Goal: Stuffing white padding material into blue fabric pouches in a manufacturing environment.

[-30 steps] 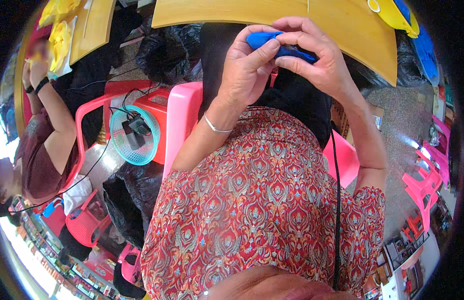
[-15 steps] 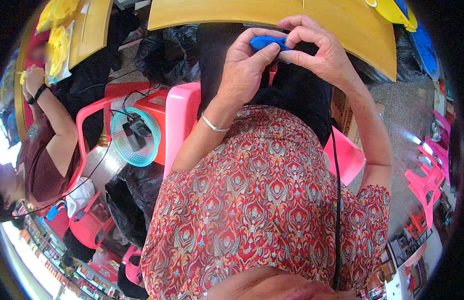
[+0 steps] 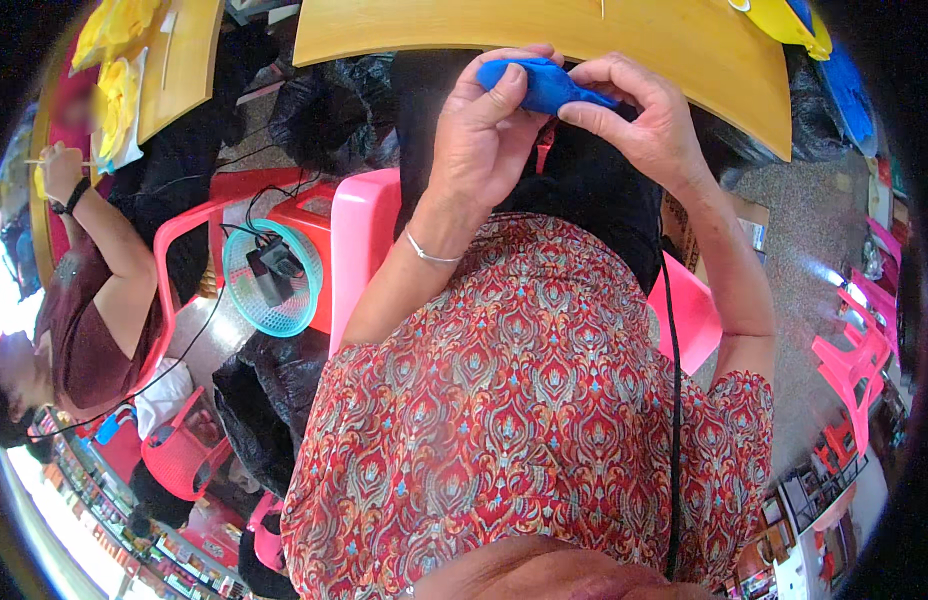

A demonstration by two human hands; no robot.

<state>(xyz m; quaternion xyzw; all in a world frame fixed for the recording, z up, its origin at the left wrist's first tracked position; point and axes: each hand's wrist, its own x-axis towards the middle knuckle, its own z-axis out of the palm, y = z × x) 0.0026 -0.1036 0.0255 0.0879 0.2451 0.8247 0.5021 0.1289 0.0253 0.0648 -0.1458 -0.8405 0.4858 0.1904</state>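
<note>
A small piece of blue fabric [image 3: 546,88] is held up just in front of the near edge of the yellow table [image 3: 424,25]. My left hand [image 3: 479,130] grips its left part, with the thumb pressed on top and the fingers behind it. At the right end, a narrower tip of the fabric is pinched between the thumb and fingers of my right hand [image 3: 639,115]. Whether the fabric is folded or sewn into a shape I cannot tell.
Yellow and blue pieces [image 3: 799,30] lie at the table's right corner. On my left, a turquoise basket [image 3: 284,318] with black adapters rests on a red stool. Beyond it another person [image 3: 99,310] handles a thin stick beside yellow pieces [image 3: 116,100]. A pink chair [image 3: 854,350] stands far right.
Between my hands, more of the blue fabric now shows, spread wider. My left hand has shifted slightly left, and my right fingers have lowered onto the right tip.
</note>
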